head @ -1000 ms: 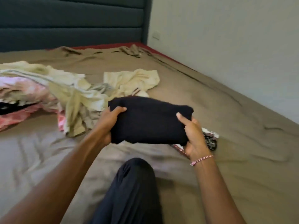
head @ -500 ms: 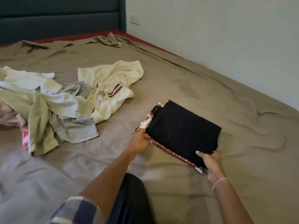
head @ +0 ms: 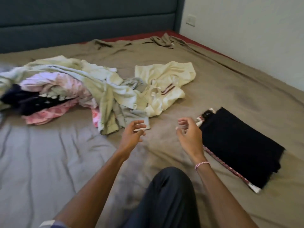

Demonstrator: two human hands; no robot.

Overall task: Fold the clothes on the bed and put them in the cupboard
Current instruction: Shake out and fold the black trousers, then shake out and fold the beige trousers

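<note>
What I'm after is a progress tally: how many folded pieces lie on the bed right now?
2. The black folded garment lies on the right side of the bed. The patterned folded piece sits beneath it, with only its edges showing. More could be hidden under the stack.

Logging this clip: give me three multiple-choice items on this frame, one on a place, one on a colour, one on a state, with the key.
1. The black garment lies: A on the floor; B on a chair; C on a patterned cloth on the bed.
2. The stripes on the cream shirt are: A dark red; B blue; C green.
3. The left hand and right hand: A both grip the garment; B both hold nothing; C only the right grips.
Key: 1 C, the cloth's edge shows under it; 2 A, two dark red bars cross the cream fabric; 3 B, fingers loosely curled, nothing in them.
</note>
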